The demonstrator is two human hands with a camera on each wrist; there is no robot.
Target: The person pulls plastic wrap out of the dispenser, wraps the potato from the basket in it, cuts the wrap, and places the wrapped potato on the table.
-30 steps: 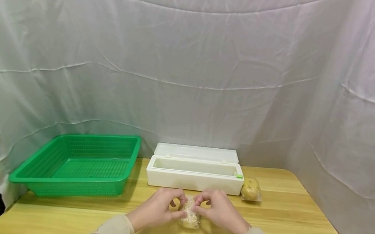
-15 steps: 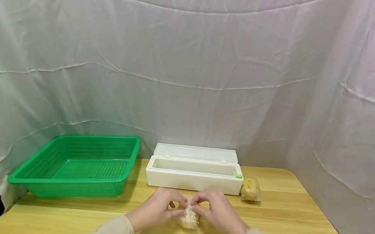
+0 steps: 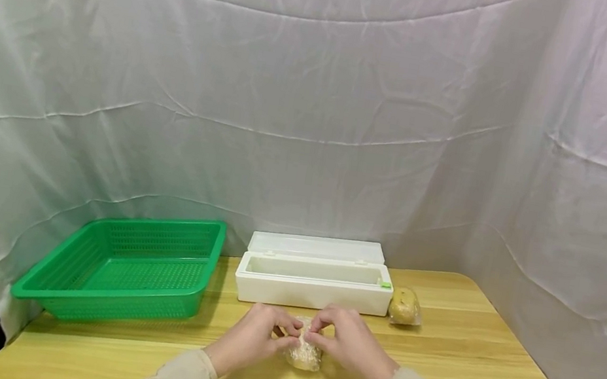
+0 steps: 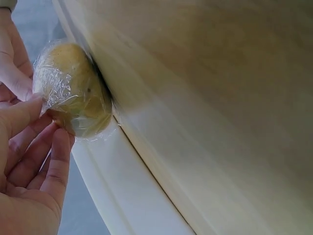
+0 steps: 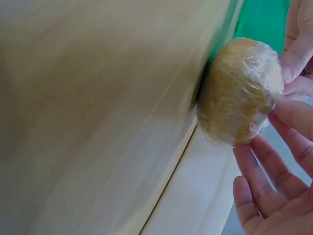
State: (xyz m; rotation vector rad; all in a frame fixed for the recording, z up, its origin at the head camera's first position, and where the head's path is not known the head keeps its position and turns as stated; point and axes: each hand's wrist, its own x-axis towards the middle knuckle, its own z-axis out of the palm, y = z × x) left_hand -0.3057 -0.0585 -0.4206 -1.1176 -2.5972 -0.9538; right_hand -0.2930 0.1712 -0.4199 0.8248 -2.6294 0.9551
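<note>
A potato in crinkled plastic wrap lies on the wooden table between the two hands. My left hand is at its left side, thumb and fingertips pinching the wrap near one end in the left wrist view. From the right, my right hand pinches the wrap on top with thumb and index finger. Its other fingers spread beside the potato in the right wrist view. Another wrapped potato rests at the right end of a long white box whose lid stands raised.
A green plastic basket with perforated sides stands at the left of the table. Light grey cloth hangs behind and on both sides. The white box sits just beyond the hands.
The right hand's fingertips have shifted slightly left over the wrapped potato. The left hand stays nearly in place, and the potato keeps about the same spot.
</note>
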